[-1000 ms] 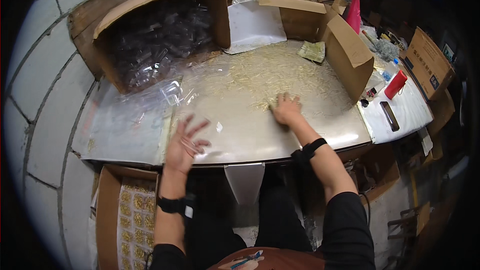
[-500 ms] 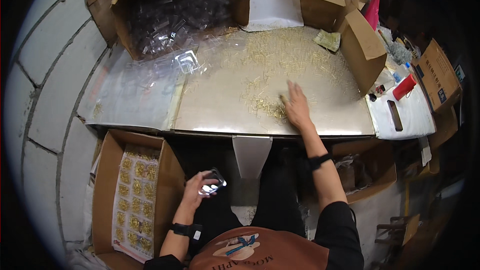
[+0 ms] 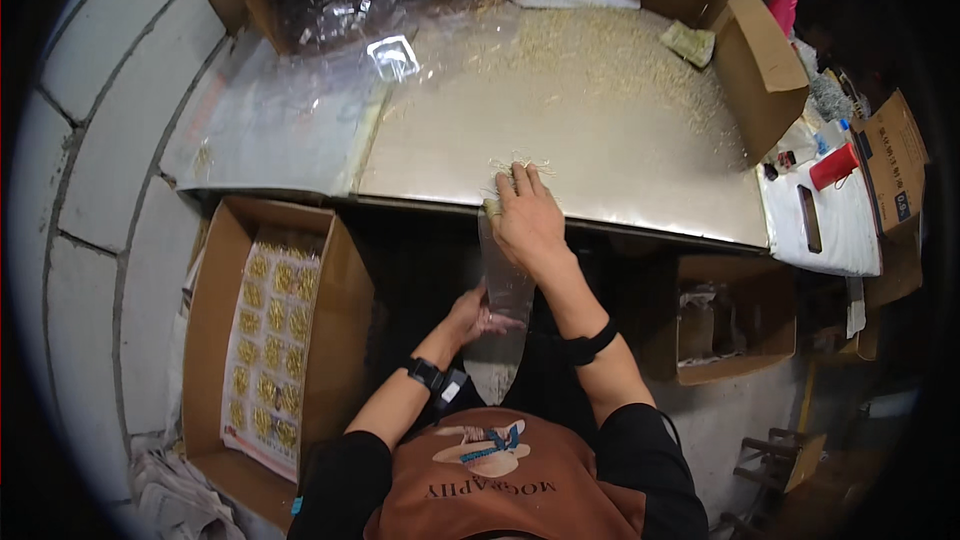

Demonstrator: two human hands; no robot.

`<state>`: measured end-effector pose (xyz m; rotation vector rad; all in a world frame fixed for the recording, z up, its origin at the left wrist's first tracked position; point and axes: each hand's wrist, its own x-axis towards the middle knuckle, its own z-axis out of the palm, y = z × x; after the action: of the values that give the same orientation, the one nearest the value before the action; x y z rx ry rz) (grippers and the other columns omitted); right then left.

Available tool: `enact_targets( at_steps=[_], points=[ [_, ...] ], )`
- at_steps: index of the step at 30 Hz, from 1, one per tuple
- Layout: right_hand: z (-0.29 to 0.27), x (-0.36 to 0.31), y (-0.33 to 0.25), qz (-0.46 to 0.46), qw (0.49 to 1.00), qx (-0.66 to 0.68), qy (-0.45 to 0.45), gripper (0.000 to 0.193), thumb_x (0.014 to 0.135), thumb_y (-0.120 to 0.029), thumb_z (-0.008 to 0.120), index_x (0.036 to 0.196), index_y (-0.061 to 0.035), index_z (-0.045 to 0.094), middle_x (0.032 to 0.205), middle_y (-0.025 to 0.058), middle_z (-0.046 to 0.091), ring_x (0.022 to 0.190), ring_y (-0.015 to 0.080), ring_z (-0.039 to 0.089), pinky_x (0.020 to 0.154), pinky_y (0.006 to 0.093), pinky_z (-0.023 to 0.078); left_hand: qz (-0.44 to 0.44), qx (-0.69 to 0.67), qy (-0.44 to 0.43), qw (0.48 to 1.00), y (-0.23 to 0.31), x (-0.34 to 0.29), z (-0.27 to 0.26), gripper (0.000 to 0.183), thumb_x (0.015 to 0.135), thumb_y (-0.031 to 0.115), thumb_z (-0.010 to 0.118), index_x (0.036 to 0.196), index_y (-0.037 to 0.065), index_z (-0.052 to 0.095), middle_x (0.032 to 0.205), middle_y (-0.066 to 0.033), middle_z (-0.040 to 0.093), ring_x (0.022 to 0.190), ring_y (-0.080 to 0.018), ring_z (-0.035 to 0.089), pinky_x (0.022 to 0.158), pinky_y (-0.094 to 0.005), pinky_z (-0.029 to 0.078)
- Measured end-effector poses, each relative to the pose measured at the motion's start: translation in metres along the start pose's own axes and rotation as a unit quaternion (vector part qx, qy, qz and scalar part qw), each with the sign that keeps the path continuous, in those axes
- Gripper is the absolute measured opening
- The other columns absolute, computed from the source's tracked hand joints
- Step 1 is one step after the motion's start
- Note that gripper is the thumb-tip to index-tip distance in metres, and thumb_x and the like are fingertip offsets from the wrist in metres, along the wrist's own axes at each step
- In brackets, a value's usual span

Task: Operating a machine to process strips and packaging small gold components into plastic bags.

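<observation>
My right hand (image 3: 530, 215) lies flat, fingers stretched forward, at the table's front edge. Thin gold-coloured wire pieces (image 3: 515, 162) bunch around its fingertips, right above a pale chute (image 3: 508, 285) that slopes down from the edge. Beside the chute's lower part is my left hand (image 3: 478, 318), with its fingers curled beneath it. A clear plastic box seems to be in that hand, though its outline is hard to make out against the chute. More wire pieces (image 3: 620, 60) are scattered over the back of the metal tabletop (image 3: 440, 155).
A carton (image 3: 345, 285) at left holds rows of filled clear boxes (image 3: 268, 350). Another carton (image 3: 262, 5), at the back left, is heaped with clear plastic boxes. On the right are a red cylinder (image 3: 833, 167), a dark phone-like object (image 3: 809, 218) and an open carton (image 3: 735, 365) below.
My right hand has drawn wire pieces left and toward me to the table edge. My left hand has moved right with the clear box, to the chute. The view has shifted.
</observation>
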<state>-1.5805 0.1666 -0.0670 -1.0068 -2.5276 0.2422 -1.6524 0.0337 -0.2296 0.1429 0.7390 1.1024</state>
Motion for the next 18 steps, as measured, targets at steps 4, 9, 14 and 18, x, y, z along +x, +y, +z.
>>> enact_targets(
  at_steps=[4,9,14,18],
  points=[
    [-0.03,-0.029,0.003,-0.053,0.995,0.082,0.003,0.04,0.08,-0.008,0.051,0.12,-0.0014,0.053,0.128,0.0223,0.048,0.125,0.0372,0.04,0.102,0.0422,0.035,0.005,0.021,0.006,1.0,0.006,-0.01,0.002,0.065,0.095,0.053,0.023,0.135,0.002,0.035,0.114,-0.0205,0.059,0.091,-0.0398,0.064,0.05,-0.0306,0.057],
    [-0.051,-0.082,0.019,-0.054,0.984,0.17,-0.002,0.043,0.073,0.01,0.047,0.114,-0.0003,0.056,0.123,0.0169,0.053,0.121,0.0335,0.046,0.097,0.0397,0.041,0.03,0.027,-0.016,0.999,-0.008,-0.009,-0.004,0.063,0.096,0.051,0.025,0.13,0.001,0.041,0.11,-0.0205,0.061,0.088,-0.0326,0.066,0.048,-0.0272,0.057],
    [-0.054,-0.124,0.029,0.004,0.977,0.212,0.011,0.044,0.07,0.016,0.045,0.109,0.0004,0.058,0.116,0.0168,0.057,0.113,0.0334,0.053,0.092,0.0387,0.045,0.028,0.034,-0.045,0.998,-0.013,-0.007,0.0,0.059,0.097,0.05,0.026,0.128,0.003,0.044,0.106,-0.0157,0.063,0.086,-0.025,0.067,0.049,-0.0261,0.056],
    [-0.052,-0.129,0.036,0.028,0.967,0.254,0.007,0.042,0.071,0.016,0.046,0.107,0.0011,0.059,0.112,0.0171,0.059,0.108,0.0335,0.056,0.091,0.0377,0.046,0.03,0.071,-0.012,0.997,-0.009,-0.004,-0.006,0.059,0.097,0.049,0.027,0.127,0.002,0.044,0.108,-0.0134,0.063,0.088,-0.0239,0.067,0.057,-0.0281,0.057]
  ],
)
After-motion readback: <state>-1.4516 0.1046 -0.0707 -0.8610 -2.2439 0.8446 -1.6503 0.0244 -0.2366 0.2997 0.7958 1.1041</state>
